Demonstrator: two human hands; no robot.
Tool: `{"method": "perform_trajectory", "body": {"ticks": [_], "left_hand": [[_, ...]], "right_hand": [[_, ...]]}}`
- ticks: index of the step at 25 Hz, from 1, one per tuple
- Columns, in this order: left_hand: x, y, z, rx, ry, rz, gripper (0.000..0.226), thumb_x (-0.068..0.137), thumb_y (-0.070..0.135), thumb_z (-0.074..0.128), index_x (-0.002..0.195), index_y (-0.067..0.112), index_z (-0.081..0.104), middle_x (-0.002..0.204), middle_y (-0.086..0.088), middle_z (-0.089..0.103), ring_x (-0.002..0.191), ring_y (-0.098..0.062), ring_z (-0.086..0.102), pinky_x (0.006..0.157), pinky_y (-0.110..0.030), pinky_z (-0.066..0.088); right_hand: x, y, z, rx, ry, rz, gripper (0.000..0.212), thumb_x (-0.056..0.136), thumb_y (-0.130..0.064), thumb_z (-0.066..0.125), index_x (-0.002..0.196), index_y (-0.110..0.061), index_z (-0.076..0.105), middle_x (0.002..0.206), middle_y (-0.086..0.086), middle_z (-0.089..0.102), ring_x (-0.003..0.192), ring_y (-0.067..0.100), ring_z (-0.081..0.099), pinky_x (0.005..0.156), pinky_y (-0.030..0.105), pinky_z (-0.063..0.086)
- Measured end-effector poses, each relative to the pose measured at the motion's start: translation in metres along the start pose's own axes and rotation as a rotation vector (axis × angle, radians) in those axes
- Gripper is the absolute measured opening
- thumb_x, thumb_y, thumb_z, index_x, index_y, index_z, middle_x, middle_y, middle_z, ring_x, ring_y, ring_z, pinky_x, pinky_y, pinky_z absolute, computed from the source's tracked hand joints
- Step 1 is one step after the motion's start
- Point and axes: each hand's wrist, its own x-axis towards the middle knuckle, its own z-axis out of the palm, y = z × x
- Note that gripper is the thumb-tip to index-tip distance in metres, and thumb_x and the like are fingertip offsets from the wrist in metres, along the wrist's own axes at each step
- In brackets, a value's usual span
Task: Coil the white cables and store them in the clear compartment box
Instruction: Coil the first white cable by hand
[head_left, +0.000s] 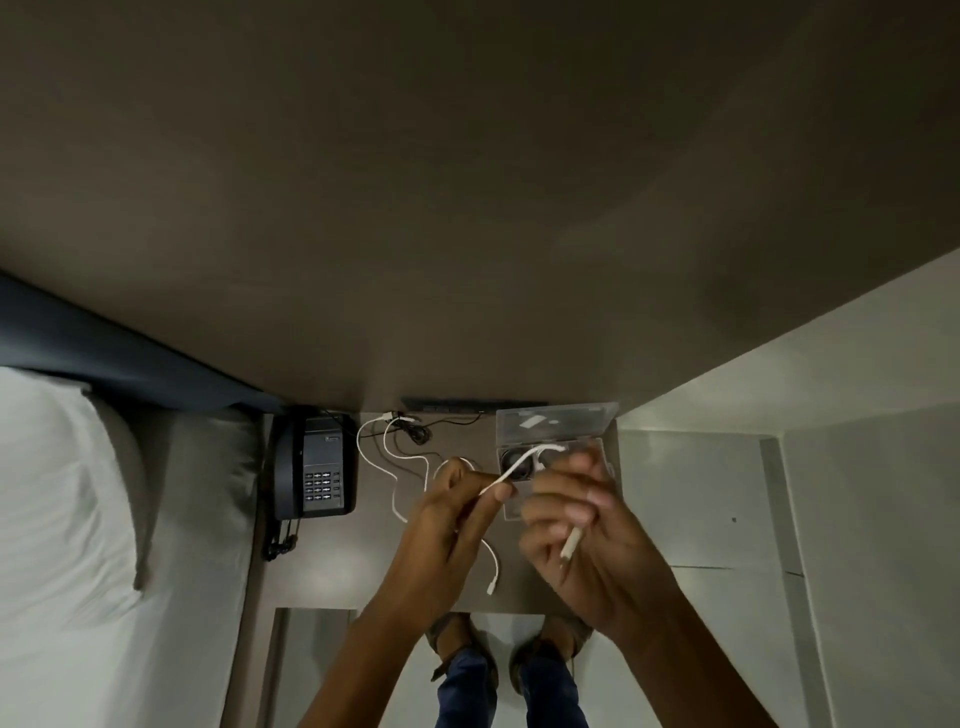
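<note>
Both my hands hold one white cable (521, 462) above a small brown table. My left hand (453, 512) pinches it near the middle. My right hand (574, 525) grips it too, and its plug end (570, 543) sticks out below my fingers. The cable arcs between my hands over the clear compartment box (556, 428), which stands open with its lid tipped back at the table's far right. A black coil lies in one compartment (511, 460). A second white cable (390, 457) snakes loose across the table from the wall socket to a plug (492, 587) near the front edge.
A dark desk phone (317, 467) sits at the table's left. A thin black wire (415, 431) lies by the wall socket strip (475, 404). A bed with white linen (78, 493) is on the left, a white wall on the right. My feet show below the table edge.
</note>
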Motion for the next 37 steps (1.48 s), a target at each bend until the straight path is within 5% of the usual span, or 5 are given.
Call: {"method": "perform_trajectory", "body": {"ticks": [6, 15, 25, 30, 37], "left_hand": [[-0.043, 0.076, -0.016, 0.093, -0.038, 0.023, 0.050, 0.111, 0.061, 0.038, 0.109, 0.024, 0.072, 0.090, 0.011, 0.052, 0.088, -0.009, 0.057, 0.074, -0.012, 0.041], [-0.028, 0.147, -0.051, 0.218, -0.045, 0.284, 0.023, 0.110, 0.037, 0.057, 0.096, 0.021, 0.067, 0.089, 0.014, 0.046, 0.083, 0.004, 0.047, 0.076, -0.020, 0.038], [-0.048, 0.170, -0.069, 0.079, -0.029, 0.258, 0.065, 0.103, 0.065, 0.058, 0.072, 0.008, 0.054, 0.071, -0.002, 0.051, 0.068, -0.014, 0.050, 0.068, -0.024, 0.043], [-0.055, 0.176, -0.067, -0.017, -0.001, 0.176, 0.047, 0.110, 0.043, 0.054, 0.078, 0.008, 0.056, 0.070, -0.006, 0.054, 0.064, -0.020, 0.052, 0.065, -0.023, 0.042], [-0.079, 0.177, -0.058, 0.171, -0.083, 0.251, 0.029, 0.112, 0.033, 0.055, 0.107, 0.013, 0.076, 0.088, 0.001, 0.067, 0.077, -0.012, 0.063, 0.067, -0.033, 0.052]], "right_hand": [[-0.026, 0.012, 0.076, -0.113, 0.210, -0.580, 0.030, 0.105, -0.022, 0.062, 0.129, -0.010, 0.076, 0.122, 0.008, 0.082, 0.118, 0.020, 0.077, 0.099, 0.034, 0.064], [-0.072, 0.025, 0.077, -2.204, 0.434, -0.594, 0.024, 0.107, -0.028, 0.056, 0.119, -0.011, 0.070, 0.115, -0.002, 0.078, 0.108, 0.007, 0.074, 0.092, 0.039, 0.065], [-0.108, 0.053, 0.131, -0.828, 0.337, 0.145, 0.035, 0.112, -0.025, 0.051, 0.111, 0.000, 0.075, 0.074, -0.001, 0.056, 0.070, 0.012, 0.061, 0.091, 0.036, 0.061], [-0.105, 0.072, 0.158, -0.034, 0.143, -0.071, 0.037, 0.110, -0.019, 0.042, 0.096, 0.002, 0.068, 0.078, 0.011, 0.064, 0.072, 0.021, 0.068, 0.098, 0.045, 0.062], [-0.076, 0.066, 0.167, -0.466, 0.371, -0.565, 0.039, 0.117, -0.024, 0.040, 0.127, -0.013, 0.077, 0.161, 0.013, 0.056, 0.154, 0.029, 0.046, 0.133, 0.044, 0.025]]}}
